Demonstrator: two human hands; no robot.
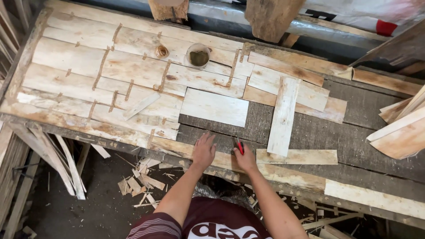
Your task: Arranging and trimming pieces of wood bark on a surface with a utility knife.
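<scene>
Far left: a wide panel [102, 79] of pale boards joined edge to edge covers the bench [363, 106], with short strips set across the seams; one loose slat [141, 105] lies on it at a slant. Near its far edge, two round items: a small wooden knot-like ring [161, 51] and one cup [198, 55] with dark contents. Centre: one white rectangular board [214, 107] lies flat, just beyond the hands. The left hand [203, 151] rests palm down, fingers spread, on the bench's near edge, holding nothing. Just beside it, the right hand [245, 158] is closed around one red-handled tool [239, 146], its tip pointing away from the person. Right of centre: one upright plank [283, 116] crosses three stacked offcuts; one short plank [296, 156] lies crosswise at its foot. Far right: a few leaning boards [400, 128], number unclear.
</scene>
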